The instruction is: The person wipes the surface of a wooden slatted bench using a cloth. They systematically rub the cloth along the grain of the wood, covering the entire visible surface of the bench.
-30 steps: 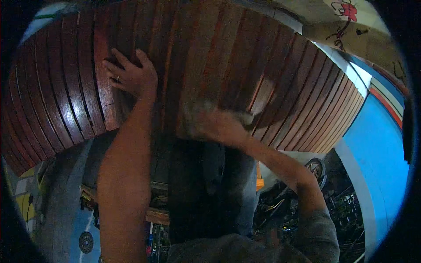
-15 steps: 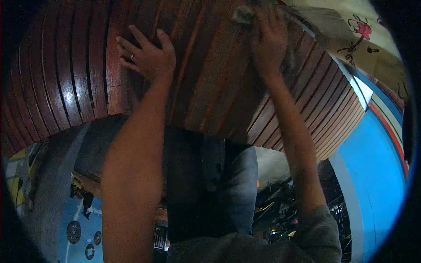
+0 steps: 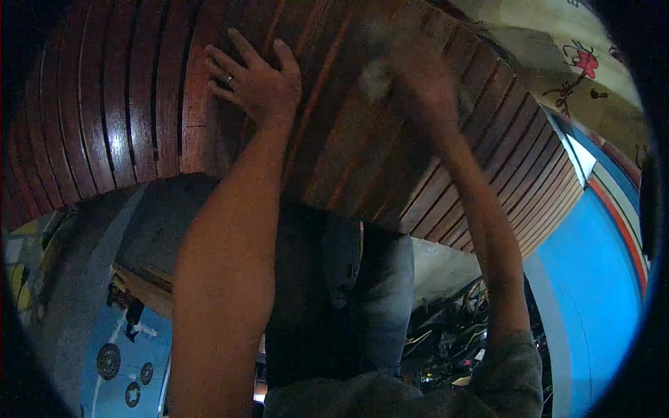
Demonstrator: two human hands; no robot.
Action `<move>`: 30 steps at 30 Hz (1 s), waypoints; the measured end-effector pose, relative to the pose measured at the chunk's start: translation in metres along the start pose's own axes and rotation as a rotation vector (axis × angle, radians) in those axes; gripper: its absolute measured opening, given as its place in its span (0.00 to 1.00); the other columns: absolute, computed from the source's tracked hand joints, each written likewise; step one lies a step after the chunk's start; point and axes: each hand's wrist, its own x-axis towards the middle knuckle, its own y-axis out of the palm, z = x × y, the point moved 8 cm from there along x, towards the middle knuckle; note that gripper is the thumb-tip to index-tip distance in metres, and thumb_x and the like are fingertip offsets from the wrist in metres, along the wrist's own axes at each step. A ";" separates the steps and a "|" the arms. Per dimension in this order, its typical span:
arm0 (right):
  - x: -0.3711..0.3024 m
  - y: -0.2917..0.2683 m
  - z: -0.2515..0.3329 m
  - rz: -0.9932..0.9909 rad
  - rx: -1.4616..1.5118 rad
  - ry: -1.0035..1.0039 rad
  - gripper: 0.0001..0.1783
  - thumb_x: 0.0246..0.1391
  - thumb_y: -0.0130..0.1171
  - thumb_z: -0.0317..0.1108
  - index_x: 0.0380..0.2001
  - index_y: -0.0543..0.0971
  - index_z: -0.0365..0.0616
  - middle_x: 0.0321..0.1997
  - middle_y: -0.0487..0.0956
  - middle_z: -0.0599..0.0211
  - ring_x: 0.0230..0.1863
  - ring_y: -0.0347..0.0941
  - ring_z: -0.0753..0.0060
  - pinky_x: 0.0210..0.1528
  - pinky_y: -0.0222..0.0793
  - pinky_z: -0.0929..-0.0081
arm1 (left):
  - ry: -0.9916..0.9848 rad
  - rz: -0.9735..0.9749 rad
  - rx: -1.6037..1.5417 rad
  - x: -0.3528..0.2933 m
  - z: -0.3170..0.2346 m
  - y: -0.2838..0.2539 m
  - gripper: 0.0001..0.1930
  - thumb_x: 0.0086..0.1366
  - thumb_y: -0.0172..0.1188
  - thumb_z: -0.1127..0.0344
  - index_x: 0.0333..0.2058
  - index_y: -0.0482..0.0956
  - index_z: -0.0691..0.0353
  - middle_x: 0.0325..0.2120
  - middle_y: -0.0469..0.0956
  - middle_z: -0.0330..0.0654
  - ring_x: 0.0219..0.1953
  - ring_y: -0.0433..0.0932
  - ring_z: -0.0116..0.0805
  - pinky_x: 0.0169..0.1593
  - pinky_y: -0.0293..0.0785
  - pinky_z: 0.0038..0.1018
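Note:
Dark reddish-brown wooden slats (image 3: 132,125), joined side by side with narrow gaps, form a wide surface in front of me. My left hand (image 3: 261,83) lies on them with fingers spread, a ring on one finger, holding nothing. Farther right, my right hand (image 3: 428,87) is over the slats and smeared by motion. A pale greyish cloth (image 3: 376,80) shows at its left side, pressed against the wood under the hand. The cloth's exact shape is blurred, and the hand covers part of it.
A beige fabric (image 3: 529,49) with red and dark drawn figures lies beyond the far right edge. At right stands a bright blue wall (image 3: 585,265) with coloured stripes. Dark clutter (image 3: 453,348) lies below, and round dark discs (image 3: 109,361) show against blue at lower left.
My right hand and the cloth have moved nearer to me along the slats. My left hand stays spread on the wood. The whole view has shifted slightly.

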 end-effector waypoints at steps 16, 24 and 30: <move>-0.046 0.010 0.088 0.106 0.250 -0.293 0.23 0.54 0.55 0.31 0.55 0.75 0.53 0.63 0.71 0.59 0.64 0.67 0.54 0.64 0.64 0.53 | 0.696 -0.088 0.393 0.112 0.057 -0.077 0.33 0.69 0.44 0.41 0.70 0.53 0.42 0.72 0.44 0.44 0.73 0.43 0.45 0.67 0.43 0.62; 0.039 -0.026 -0.055 -0.497 -0.205 0.585 0.21 0.55 0.56 0.26 0.54 0.76 0.45 0.56 0.75 0.53 0.54 0.74 0.51 0.59 0.67 0.57 | 0.794 -0.184 0.359 0.129 0.060 -0.082 0.34 0.68 0.48 0.41 0.70 0.53 0.39 0.72 0.45 0.43 0.73 0.46 0.44 0.68 0.45 0.57; -0.009 -0.044 -0.036 -0.425 0.194 0.830 0.14 0.50 0.61 0.29 0.43 0.80 0.40 0.40 0.77 0.55 0.45 0.74 0.48 0.55 0.67 0.54 | 0.739 -0.176 0.372 0.134 0.065 -0.080 0.35 0.66 0.48 0.40 0.70 0.53 0.36 0.72 0.46 0.42 0.72 0.49 0.42 0.69 0.45 0.56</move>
